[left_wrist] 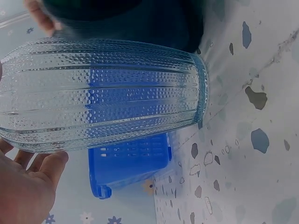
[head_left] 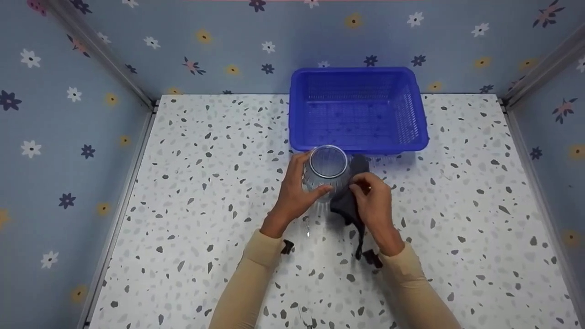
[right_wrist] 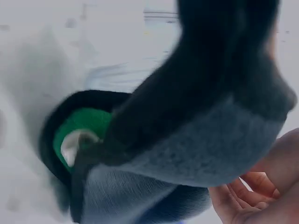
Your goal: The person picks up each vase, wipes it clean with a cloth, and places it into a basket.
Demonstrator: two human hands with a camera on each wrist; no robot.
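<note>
A clear glass jar (head_left: pixel 325 183) with ribbed, dotted sides (left_wrist: pixel 140 88) stands upright on the speckled table, its round mouth facing up. My left hand (head_left: pixel 292 192) grips it from the left, thumb across the near side and fingers round the far side. At its right side hangs a dark grey cloth (head_left: pixel 347 205), pinched between thumb and fingers of my right hand (head_left: pixel 377 201). The right wrist view shows the folded cloth (right_wrist: pixel 196 140) close up, with a green and white patch (right_wrist: pixel 86 123) beside a dark edge.
A blue plastic basket (head_left: pixel 358 148) with slotted walls stands behind the jar, against the flowered back wall (head_left: pixel 219 45). Small dark pieces (head_left: pixel 287 247) show by each sleeve cuff. Flowered panels (head_left: pixel 59 151) close off the left and right sides of the white speckled tabletop (head_left: pixel 205 192).
</note>
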